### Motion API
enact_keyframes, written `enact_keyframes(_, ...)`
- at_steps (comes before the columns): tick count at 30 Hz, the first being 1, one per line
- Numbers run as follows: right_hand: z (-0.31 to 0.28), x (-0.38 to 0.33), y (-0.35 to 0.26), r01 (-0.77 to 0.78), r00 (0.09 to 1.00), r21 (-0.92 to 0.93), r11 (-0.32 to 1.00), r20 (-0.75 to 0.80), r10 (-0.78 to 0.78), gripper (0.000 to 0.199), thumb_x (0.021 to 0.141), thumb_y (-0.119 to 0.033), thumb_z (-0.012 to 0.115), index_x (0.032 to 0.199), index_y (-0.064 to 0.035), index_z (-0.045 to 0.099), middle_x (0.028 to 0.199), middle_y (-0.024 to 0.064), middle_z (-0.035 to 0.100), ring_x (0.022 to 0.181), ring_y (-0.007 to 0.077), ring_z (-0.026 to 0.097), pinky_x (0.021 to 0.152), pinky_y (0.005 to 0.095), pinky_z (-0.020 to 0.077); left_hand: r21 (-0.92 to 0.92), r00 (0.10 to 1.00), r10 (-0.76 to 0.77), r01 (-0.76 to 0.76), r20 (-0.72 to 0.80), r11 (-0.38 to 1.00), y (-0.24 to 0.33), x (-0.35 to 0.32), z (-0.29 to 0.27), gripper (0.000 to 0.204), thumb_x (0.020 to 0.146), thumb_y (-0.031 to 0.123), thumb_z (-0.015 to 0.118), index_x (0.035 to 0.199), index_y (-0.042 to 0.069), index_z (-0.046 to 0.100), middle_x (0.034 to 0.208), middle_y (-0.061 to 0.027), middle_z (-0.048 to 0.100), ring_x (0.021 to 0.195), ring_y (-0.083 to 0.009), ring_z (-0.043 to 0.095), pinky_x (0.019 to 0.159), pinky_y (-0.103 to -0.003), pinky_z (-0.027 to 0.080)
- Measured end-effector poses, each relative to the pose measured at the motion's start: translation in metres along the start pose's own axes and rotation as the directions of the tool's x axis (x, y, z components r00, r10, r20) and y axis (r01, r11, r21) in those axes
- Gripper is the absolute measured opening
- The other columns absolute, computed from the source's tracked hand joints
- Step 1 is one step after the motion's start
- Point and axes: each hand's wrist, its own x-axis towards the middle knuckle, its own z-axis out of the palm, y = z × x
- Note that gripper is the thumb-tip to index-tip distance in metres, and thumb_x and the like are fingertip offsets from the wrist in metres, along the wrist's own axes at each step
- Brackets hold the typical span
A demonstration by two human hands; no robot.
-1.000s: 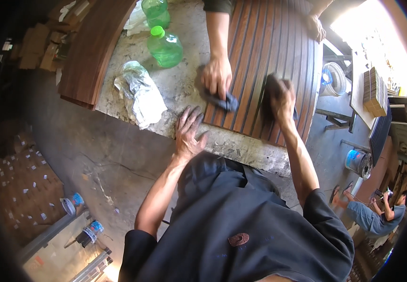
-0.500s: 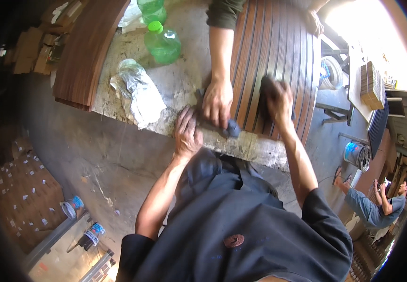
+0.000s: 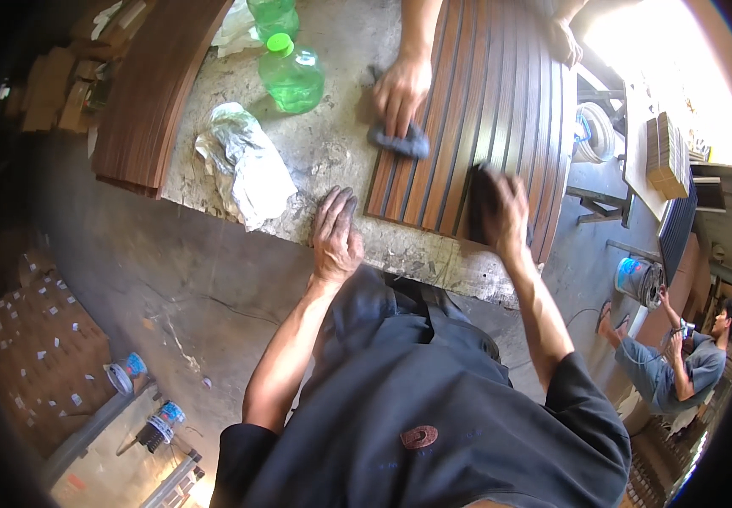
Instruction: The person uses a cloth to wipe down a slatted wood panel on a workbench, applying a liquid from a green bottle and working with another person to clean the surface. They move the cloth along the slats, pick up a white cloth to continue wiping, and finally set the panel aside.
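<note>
A brown wood-grain slatted panel [image 3: 408, 190] with dark grooves lies on the worn worktable [image 3: 336, 157]. Near its lower right end my right hand [image 3: 510, 212], smeared by motion, grips a dark pad [image 3: 478, 201] pressed to the slats; whether this is cloth or a block is unclear. My left hand [image 3: 337, 239] lies flat on the table's near edge, left of the panel, fingers stretched out and darkly stained. Across the table, a co-worker's hand [image 3: 404, 89] presses a grey rag [image 3: 401, 142] along the panel's left edge. Their other hand [image 3: 562, 42] touches the far right side.
Left on the table are a crumpled white plastic bag [image 3: 252, 173], a green bottle [image 3: 292, 80] and stacked brown boards [image 3: 150, 93]. A white bucket [image 3: 596, 131] stands beyond the right edge. Another person [image 3: 679, 356] is at far right beside a paint pail [image 3: 637, 278].
The co-worker's hand and grey rag have moved away from me along the panel, uncovering its near left corner. My right hand has slid slightly nearer with the dark pad; my left hand stays put.
</note>
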Motion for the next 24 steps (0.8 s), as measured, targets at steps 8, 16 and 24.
enact_keyframes(8,-0.002,0.027,0.0,0.054,0.995,-0.044,0.998,-0.084,-0.058,0.042,0.084,-0.001,0.072,0.124,-0.0109,0.068,0.107,0.0183,0.065,0.091,0.0368,0.066,0.08,0.0472,0.0543,0.036,0.999,0.023,-0.024,0.03,0.999,0.002,0.001,-0.001,0.041,0.084,0.004,0.048,0.12,-0.007,0.063,0.132,-0.0212,0.062,0.129,-0.0415,0.055,0.11,-0.049,0.045)
enact_keyframes(16,0.051,-0.019,-0.101,0.216,0.972,0.219,0.952,0.045,-0.231,0.059,0.073,-0.012,0.079,0.13,-0.0075,0.065,0.103,0.0158,0.061,0.096,0.0349,0.063,0.081,0.049,0.056,0.076,1.0,0.009,-0.011,0.019,0.997,0.003,0.0,0.003,0.043,0.081,0.0,0.048,0.12,-0.007,0.063,0.131,-0.022,0.062,0.128,-0.0429,0.056,0.11,-0.05,0.044)
enact_keyframes(24,0.062,0.057,-0.104,0.17,0.974,0.12,0.978,0.131,-0.185,0.024,0.08,-0.014,0.07,0.102,-0.0077,0.07,0.09,0.0166,0.058,0.085,0.0369,0.063,0.069,0.0481,0.0525,0.118,0.997,-0.026,0.018,0.066,0.993,0.011,0.006,-0.002,0.043,0.081,0.0,0.048,0.119,-0.006,0.066,0.133,-0.0206,0.061,0.129,-0.0414,0.054,0.111,-0.049,0.044)
